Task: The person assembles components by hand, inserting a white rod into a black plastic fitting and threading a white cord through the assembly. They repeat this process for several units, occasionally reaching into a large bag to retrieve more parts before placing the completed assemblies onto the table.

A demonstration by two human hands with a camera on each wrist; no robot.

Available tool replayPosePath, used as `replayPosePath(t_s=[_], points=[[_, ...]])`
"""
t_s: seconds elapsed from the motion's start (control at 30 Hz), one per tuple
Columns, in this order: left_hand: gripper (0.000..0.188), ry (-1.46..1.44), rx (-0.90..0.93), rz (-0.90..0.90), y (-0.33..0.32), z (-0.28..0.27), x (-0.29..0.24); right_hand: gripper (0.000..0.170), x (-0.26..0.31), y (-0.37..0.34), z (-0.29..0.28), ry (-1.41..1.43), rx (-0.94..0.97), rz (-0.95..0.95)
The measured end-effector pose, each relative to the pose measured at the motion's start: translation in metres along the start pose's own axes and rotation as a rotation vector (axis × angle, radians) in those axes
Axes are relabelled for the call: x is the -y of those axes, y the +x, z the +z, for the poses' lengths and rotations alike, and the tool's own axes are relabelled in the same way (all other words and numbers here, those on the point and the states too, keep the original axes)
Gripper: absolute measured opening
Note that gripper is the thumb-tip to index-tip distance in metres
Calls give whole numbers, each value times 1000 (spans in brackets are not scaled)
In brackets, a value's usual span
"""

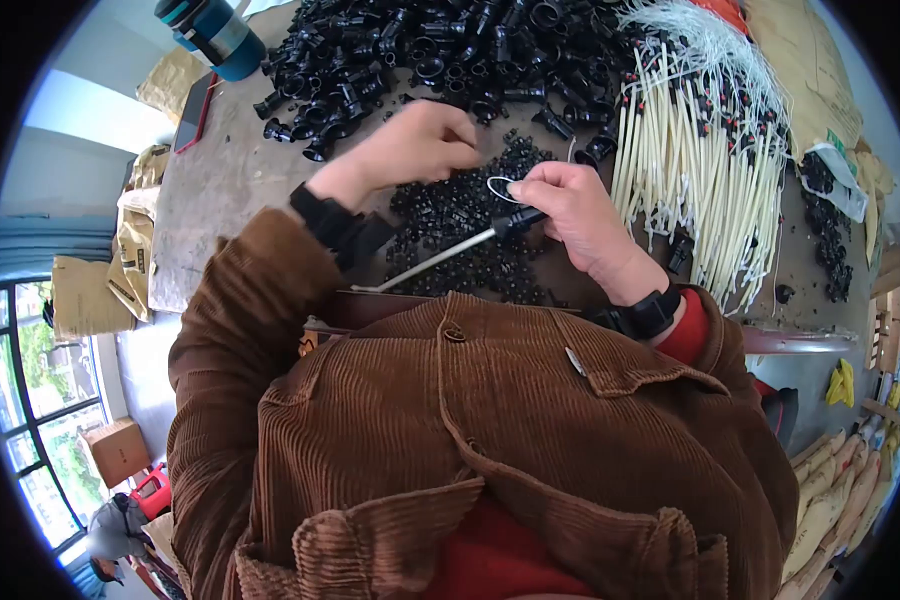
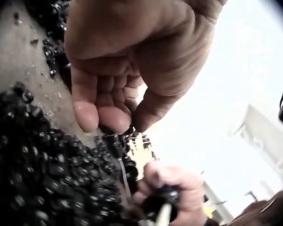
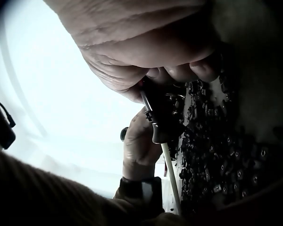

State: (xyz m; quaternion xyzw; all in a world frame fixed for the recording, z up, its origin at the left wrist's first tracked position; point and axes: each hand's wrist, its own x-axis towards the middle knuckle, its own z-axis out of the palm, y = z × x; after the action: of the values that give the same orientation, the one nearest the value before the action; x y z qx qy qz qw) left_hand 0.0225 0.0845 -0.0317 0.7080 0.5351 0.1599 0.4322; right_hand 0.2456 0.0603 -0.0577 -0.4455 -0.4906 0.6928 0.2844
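Observation:
My right hand (image 1: 575,215) grips a black plastic fitting (image 1: 518,221) from which a thin cream-coloured rod (image 1: 435,258) runs toward my body. A white cord loop (image 1: 500,189) stands out by its thumb and fingertip. In the left wrist view, the fitting's round black mouth (image 2: 153,207) surrounds the rod. My left hand (image 1: 415,145) hangs over the pile of small black parts (image 1: 440,205), blurred in the head view. Its fingers bend toward the thumb in the left wrist view, with something dark at the tips; I cannot tell whether it is held.
Larger black fittings (image 1: 430,60) are heaped at the back of the table. To the right lies a bundle of cream rods (image 1: 690,160) with clear cords. A blue bottle (image 1: 215,40) and a red-edged phone-like slab (image 1: 198,112) sit at the left.

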Motion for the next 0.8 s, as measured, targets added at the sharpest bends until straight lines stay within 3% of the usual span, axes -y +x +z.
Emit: replayPosePath(t_s=[0.03, 0.07, 0.17, 0.2, 0.3, 0.57, 0.8], points=[[10, -312, -26, -102, -11, -2, 0, 6, 0, -1, 1, -83, 2, 18], [10, -313, -15, -112, -19, -1, -1, 6, -1, -1, 1, -74, -1, 29], [9, -476, -119, 145, -41, 3, -3, 5, -3, -1, 3, 152, 116, 90], [9, -479, -119, 141, -45, 8, -7, 5, -4, -1, 4, 152, 117, 94], [10, -7, -213, 488, -47, 24, -25, 7, -5, -2, 3, 528, 276, 102], [11, 30, -96, 742, -49, 21, -33, 10, -5, -6, 6, 578, 430, 211], [11, 38, -98, 709, -52, 17, -40, 9, -5, -7, 1, 593, 568, 143]])
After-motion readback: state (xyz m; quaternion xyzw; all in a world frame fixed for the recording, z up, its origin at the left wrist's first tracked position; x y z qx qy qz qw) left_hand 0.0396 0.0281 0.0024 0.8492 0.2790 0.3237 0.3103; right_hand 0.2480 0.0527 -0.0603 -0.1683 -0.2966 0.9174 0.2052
